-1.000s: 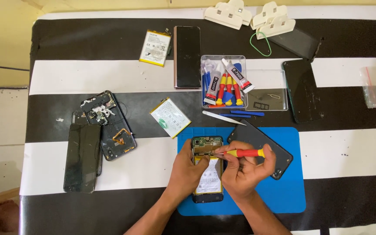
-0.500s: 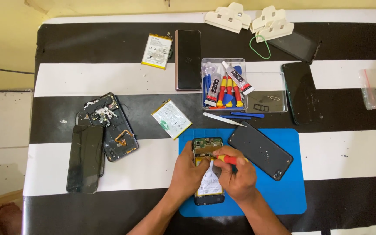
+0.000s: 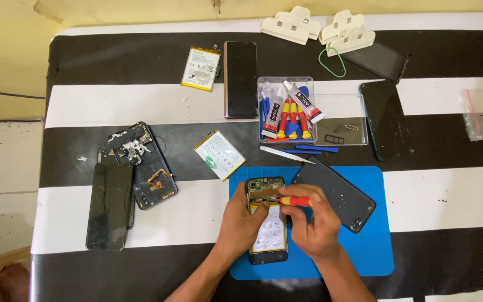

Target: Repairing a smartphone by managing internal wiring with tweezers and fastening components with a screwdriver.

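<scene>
Opened phone (image 3: pixel 268 223) on the blue mat (image 3: pixel 375 251), near the worktop's front edge.
My left hand (image 3: pixel 240 218) clamps its side; my right hand (image 3: pixel 317 223) grips a screwdriver (image 3: pixel 296 201) lying crosswise over its top.

The opened phone (image 3: pixel 266 223) shows a bare green circuit board above a battery wrapped in pale, paper-like film, and it lies on a matt blue rubbery mat (image 3: pixel 373 251). Beside it the dark back cover (image 3: pixel 334 193) looks like dull, dusty plastic. The table (image 3: pixel 420 190) wears a smooth black-and-white striped covering with slight sheen.
</scene>
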